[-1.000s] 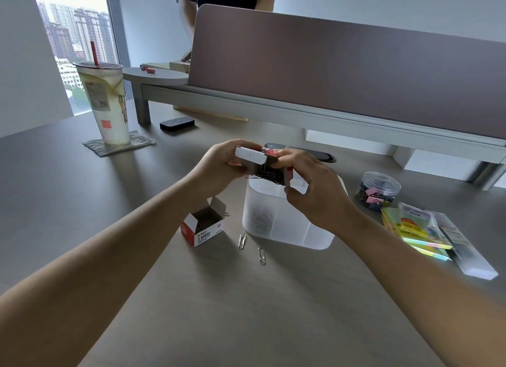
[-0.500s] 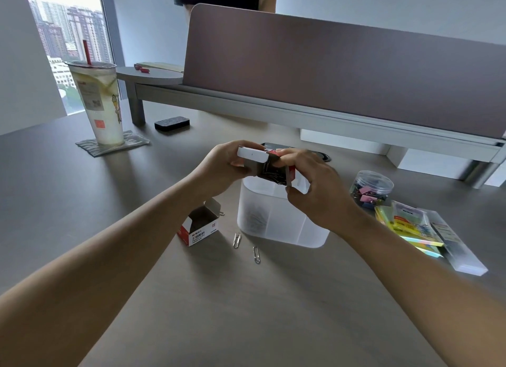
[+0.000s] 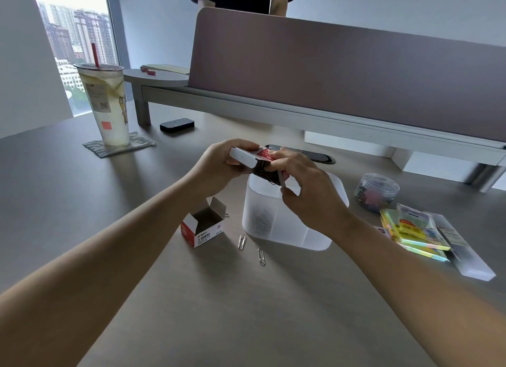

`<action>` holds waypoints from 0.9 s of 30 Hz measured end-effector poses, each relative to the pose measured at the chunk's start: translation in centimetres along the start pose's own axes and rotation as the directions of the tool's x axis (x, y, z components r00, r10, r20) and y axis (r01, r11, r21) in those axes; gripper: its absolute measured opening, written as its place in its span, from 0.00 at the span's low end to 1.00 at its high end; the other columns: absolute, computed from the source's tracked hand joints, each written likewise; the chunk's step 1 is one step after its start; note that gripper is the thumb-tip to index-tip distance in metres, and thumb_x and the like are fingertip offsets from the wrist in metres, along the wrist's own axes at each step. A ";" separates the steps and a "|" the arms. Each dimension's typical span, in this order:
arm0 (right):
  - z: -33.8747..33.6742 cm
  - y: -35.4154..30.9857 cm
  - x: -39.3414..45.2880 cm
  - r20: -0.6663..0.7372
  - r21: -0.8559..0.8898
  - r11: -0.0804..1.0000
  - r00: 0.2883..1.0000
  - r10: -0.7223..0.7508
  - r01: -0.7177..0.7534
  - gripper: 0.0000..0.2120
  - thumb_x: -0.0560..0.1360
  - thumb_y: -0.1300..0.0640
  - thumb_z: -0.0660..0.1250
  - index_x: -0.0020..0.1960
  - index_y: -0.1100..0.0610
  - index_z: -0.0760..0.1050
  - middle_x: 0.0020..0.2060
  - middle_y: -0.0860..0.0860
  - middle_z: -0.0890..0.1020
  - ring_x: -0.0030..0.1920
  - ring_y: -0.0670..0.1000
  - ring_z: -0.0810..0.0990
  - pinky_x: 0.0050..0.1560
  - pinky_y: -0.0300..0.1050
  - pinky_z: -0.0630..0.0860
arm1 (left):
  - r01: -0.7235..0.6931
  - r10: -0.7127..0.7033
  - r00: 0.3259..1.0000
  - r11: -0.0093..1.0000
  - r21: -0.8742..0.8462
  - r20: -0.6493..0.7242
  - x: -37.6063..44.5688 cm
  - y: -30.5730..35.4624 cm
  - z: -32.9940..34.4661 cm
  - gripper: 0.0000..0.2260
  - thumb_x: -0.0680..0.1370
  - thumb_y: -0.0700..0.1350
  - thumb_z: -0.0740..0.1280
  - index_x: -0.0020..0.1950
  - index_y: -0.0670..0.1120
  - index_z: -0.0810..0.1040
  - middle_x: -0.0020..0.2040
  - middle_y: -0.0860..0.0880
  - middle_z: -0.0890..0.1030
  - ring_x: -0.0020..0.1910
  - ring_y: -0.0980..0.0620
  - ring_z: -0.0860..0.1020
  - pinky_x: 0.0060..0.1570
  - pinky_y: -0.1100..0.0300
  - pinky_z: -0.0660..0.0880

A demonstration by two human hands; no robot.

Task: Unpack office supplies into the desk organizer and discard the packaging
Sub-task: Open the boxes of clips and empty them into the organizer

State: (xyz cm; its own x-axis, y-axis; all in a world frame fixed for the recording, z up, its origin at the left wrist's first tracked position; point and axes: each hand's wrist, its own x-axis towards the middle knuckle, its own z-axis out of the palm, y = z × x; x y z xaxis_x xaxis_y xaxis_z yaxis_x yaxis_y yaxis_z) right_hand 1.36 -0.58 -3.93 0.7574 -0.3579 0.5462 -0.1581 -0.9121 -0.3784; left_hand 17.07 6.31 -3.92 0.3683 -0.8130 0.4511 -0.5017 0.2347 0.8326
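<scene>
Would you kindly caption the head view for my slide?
Both hands, left and right, tip a paper-clip box over the frosted organizer.

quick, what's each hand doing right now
Left hand: grips the paper clip box over the desk organizer.
Right hand: fingers grip the same box's open end.

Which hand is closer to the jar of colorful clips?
Right. The right hand is beside the jar, just to its left; the left hand is farther off, beyond the small box both hold.
</scene>
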 end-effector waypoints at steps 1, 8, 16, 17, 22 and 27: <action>0.1 0.0 0.0 -0.006 -0.008 1.000 1.000 -0.011 0.011 0.21 0.66 0.76 0.63 0.56 0.62 0.73 0.63 0.57 0.74 0.68 0.57 0.66 0.65 0.43 0.64 | -0.004 0.004 1.000 1.000 -0.008 -0.005 -0.1 0.0 0.0 0.22 0.67 0.26 0.67 0.60 0.36 0.72 0.55 0.40 0.75 0.45 0.55 0.74 0.41 0.76 0.73; 0.3 -0.1 0.1 -0.006 -0.049 0.994 0.995 -0.096 0.095 0.23 0.64 0.79 0.61 0.55 0.65 0.74 0.61 0.60 0.74 0.67 0.58 0.66 0.65 0.43 0.60 | -0.030 0.030 0.998 1.000 0.001 -0.046 -0.7 -0.4 -0.1 0.23 0.67 0.27 0.67 0.61 0.36 0.72 0.52 0.44 0.75 0.51 0.50 0.74 0.45 0.75 0.73; 0.0 -0.2 0.1 -0.007 -0.014 0.999 0.999 -0.035 0.034 0.21 0.65 0.76 0.63 0.56 0.64 0.73 0.62 0.59 0.74 0.66 0.59 0.68 0.63 0.51 0.68 | -0.014 0.014 1.000 1.000 -0.004 -0.027 -0.3 -0.6 0.0 0.22 0.67 0.28 0.68 0.60 0.39 0.73 0.55 0.42 0.77 0.51 0.50 0.74 0.46 0.73 0.73; 0.0 -0.1 0.0 -0.011 -0.014 0.999 0.999 -0.030 0.030 0.21 0.65 0.76 0.63 0.56 0.64 0.73 0.62 0.58 0.74 0.66 0.59 0.68 0.63 0.49 0.67 | -0.019 0.019 1.000 1.000 0.006 -0.024 -0.2 -0.6 0.0 0.22 0.68 0.28 0.68 0.60 0.39 0.73 0.56 0.41 0.77 0.51 0.50 0.74 0.47 0.72 0.73; 0.1 0.1 -0.1 -0.036 -0.047 0.999 0.999 -0.029 0.027 0.20 0.65 0.75 0.65 0.56 0.64 0.73 0.61 0.59 0.75 0.64 0.59 0.70 0.62 0.43 0.64 | -0.023 0.023 1.000 1.000 0.018 0.007 0.0 -0.8 0.2 0.22 0.68 0.28 0.68 0.60 0.39 0.73 0.56 0.40 0.77 0.51 0.49 0.75 0.48 0.71 0.74; 0.0 0.4 0.0 -0.070 -0.041 0.999 0.997 -0.017 0.014 0.20 0.65 0.72 0.66 0.56 0.62 0.73 0.59 0.57 0.76 0.61 0.56 0.72 0.57 0.31 0.61 | -0.017 0.017 1.000 1.000 -0.005 0.022 0.4 -0.2 0.1 0.22 0.68 0.26 0.66 0.60 0.38 0.73 0.51 0.44 0.76 0.49 0.49 0.74 0.42 0.74 0.74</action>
State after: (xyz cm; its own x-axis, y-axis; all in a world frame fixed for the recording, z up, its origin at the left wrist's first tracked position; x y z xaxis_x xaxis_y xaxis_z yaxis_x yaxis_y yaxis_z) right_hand 1.31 -0.99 -4.10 0.7136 -0.3555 0.6036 -0.1733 -0.9244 -0.3397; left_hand 17.24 5.89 -3.99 0.3424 -0.8201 0.4585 -0.5043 0.2513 0.8262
